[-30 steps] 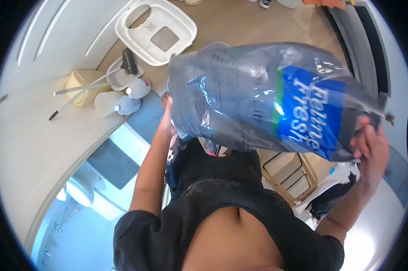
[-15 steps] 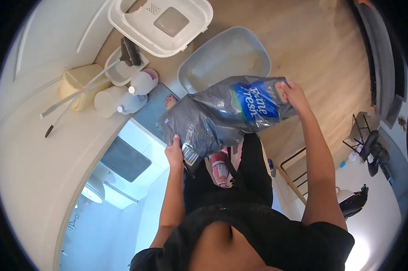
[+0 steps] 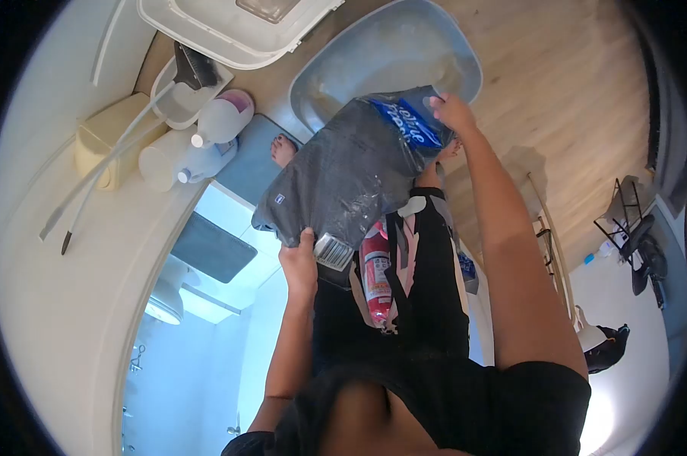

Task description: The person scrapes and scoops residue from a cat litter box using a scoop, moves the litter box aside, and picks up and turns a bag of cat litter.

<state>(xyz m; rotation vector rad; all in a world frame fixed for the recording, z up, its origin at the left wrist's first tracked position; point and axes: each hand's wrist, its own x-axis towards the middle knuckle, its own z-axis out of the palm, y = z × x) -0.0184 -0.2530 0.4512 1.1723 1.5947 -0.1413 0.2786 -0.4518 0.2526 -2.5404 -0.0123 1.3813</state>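
Grey plastic bag (image 3: 336,167), moved: it is showing lower and farther from the camera than a second ago, and more of the grey tub (image 3: 374,38) beyond it is coming into sight.
Position of bag: I am holding it on a slant between both hands, its printed end overlapping the tub's near rim in my view; whether the two are touching, I cannot tell.
Left hand (image 3: 298,266): fingers gripping the bag's near corner, thumb lying on top, just beside the barcode label (image 3: 334,252).
Right hand (image 3: 455,114): fingers closing on the far end, next to the blue panel (image 3: 408,121).
Surroundings: white plastic cover (image 3: 207,30), lying near the tub; dark broom head (image 3: 194,67), overlapping a white tray (image 3: 182,106); two jugs (image 3: 222,125), standing near a cream bin (image 3: 104,144); bare foot (image 3: 283,150), resting on a blue-grey mat (image 3: 254,169).
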